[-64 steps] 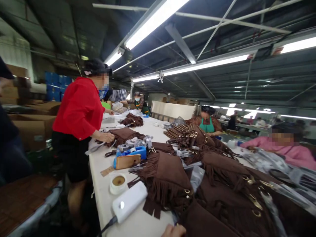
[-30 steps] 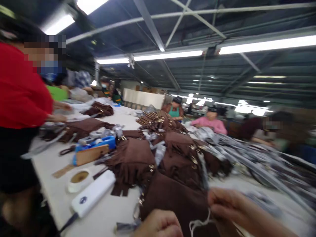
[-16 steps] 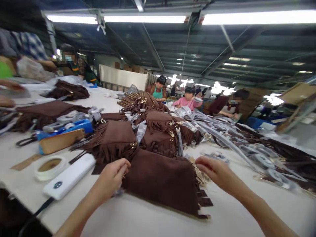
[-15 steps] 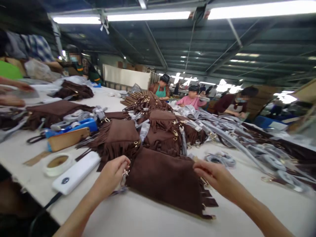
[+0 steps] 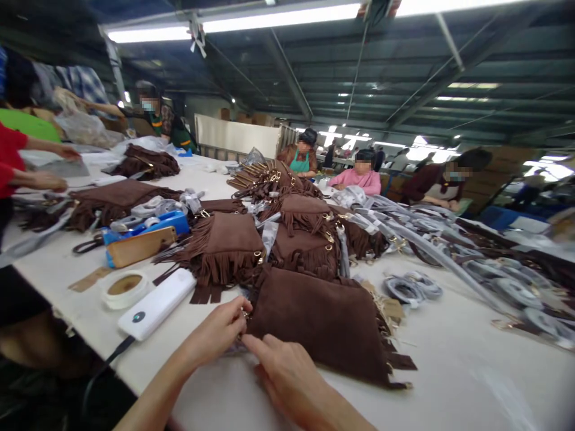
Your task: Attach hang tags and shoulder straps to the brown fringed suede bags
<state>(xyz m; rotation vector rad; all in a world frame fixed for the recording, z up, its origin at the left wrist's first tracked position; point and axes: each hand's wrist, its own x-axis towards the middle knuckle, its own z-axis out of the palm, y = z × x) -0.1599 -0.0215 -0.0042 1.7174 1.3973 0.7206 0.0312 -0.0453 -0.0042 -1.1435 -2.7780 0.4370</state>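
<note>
A dark brown suede fringed bag [image 5: 314,317] lies flat on the table in front of me, its fringe and small gold fittings showing at the right end. At its left corner, my left hand [image 5: 220,329] is closed in a pinch on a small metal clasp, mostly covered by the fingers. My right hand [image 5: 291,377] comes in from below, its extended index finger meeting the left fingertips. The rest of its fingers are curled under, and whatever they pinch is hidden. A tan paper tag [image 5: 393,311] lies by the bag's right edge.
More fringed bags [image 5: 233,239] pile up beyond. On the left are a white power bank [image 5: 157,305] with a cable, a tape roll [image 5: 126,290] and a phone [image 5: 142,246] against a blue holder. Wrapped straps [image 5: 404,287] cover the right side. Co-workers stand around the table [image 5: 449,371].
My right hand has left the bag's right upper corner and moved left to join my left hand at the clasp. The tan tag is now uncovered. The view has shifted slightly.
</note>
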